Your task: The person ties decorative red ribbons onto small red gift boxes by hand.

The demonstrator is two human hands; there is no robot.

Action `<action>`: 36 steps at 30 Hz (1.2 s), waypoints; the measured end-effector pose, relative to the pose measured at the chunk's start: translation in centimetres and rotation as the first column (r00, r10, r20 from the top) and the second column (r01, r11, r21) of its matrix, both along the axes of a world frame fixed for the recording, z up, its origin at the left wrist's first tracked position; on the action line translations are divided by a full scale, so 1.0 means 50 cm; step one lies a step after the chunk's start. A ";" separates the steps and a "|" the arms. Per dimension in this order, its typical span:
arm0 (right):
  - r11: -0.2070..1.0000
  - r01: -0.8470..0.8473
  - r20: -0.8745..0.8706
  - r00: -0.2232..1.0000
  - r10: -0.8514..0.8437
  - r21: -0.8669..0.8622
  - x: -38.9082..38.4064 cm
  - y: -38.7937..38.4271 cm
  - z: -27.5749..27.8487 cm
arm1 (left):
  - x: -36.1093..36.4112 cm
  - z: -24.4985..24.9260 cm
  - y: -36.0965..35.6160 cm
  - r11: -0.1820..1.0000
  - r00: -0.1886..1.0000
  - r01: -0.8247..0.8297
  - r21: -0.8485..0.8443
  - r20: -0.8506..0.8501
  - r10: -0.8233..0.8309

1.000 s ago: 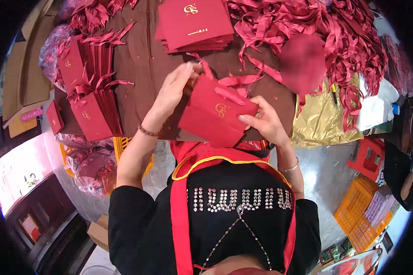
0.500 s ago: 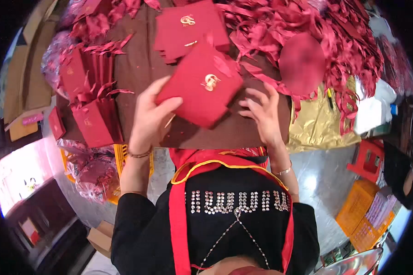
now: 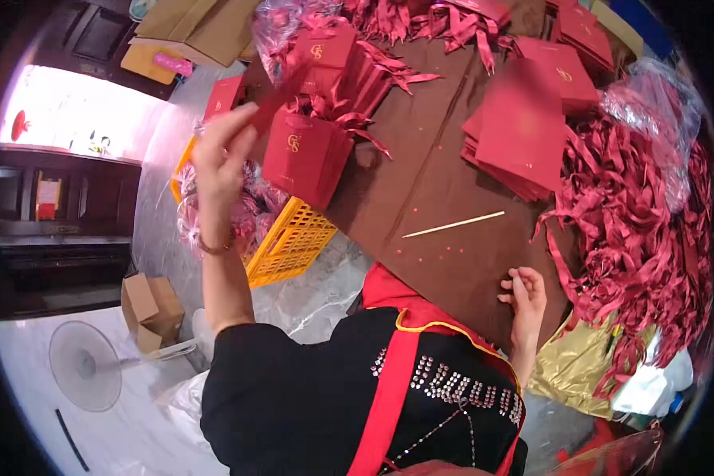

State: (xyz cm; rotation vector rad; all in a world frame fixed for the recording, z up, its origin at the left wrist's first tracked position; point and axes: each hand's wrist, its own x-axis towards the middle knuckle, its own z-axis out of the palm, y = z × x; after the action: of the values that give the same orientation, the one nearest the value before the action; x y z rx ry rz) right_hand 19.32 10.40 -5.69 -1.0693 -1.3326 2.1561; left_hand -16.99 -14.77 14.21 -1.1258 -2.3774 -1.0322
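My left hand (image 3: 222, 151) is raised over the left end of the table, fingers closed on a dark red gift bag (image 3: 281, 97) that is blurred and seen nearly edge-on. Just right of it, red gift bags (image 3: 297, 151) with gold lettering and ribbon handles stand in a row. My right hand (image 3: 525, 295) is by the table's front edge, fingers loosely bent and apart, holding nothing. A thin wooden stick (image 3: 453, 224) lies on the brown cloth beyond it. Flat red bags (image 3: 520, 135) are piled farther back.
Red ribbons (image 3: 623, 238) heap along the right side, beside gold wrapping (image 3: 571, 366). Below the table's left edge is a yellow plastic crate (image 3: 292, 242) with wrapped bundles. A fan (image 3: 86, 365) and a cardboard box (image 3: 152, 311) stand on the left.
My left hand has carried a red bag from the middle to the left, beside the standing row. My right hand is apart from it, near the table edge. The view has turned left.
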 end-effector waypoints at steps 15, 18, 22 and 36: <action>0.972 -0.236 0.045 0.971 0.237 -0.017 -0.076 -0.031 0.021 | 0.038 -0.273 -0.056 0.828 0.972 -0.176 -0.532 -0.228 0.060; 0.962 -0.271 0.041 0.962 0.272 -0.022 -0.086 -0.047 0.020 | 0.022 -0.286 0.003 0.832 0.934 -0.356 -0.426 -0.157 0.320; 0.966 -0.257 0.021 0.966 0.257 -0.036 -0.082 -0.045 0.023 | 0.000 -0.325 0.051 0.693 0.903 -0.421 -0.585 -0.195 0.384; 0.963 -0.266 0.058 0.962 0.268 -0.045 -0.088 -0.034 0.017 | -0.112 -0.305 -0.009 0.640 0.949 -0.260 -0.723 -0.315 0.030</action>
State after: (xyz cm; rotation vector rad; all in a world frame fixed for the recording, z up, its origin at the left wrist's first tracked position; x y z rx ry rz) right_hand 14.92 8.72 -4.81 -1.0306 -1.5494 2.3644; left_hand -22.59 -15.23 -1.07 -1.1682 -2.6398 0.2629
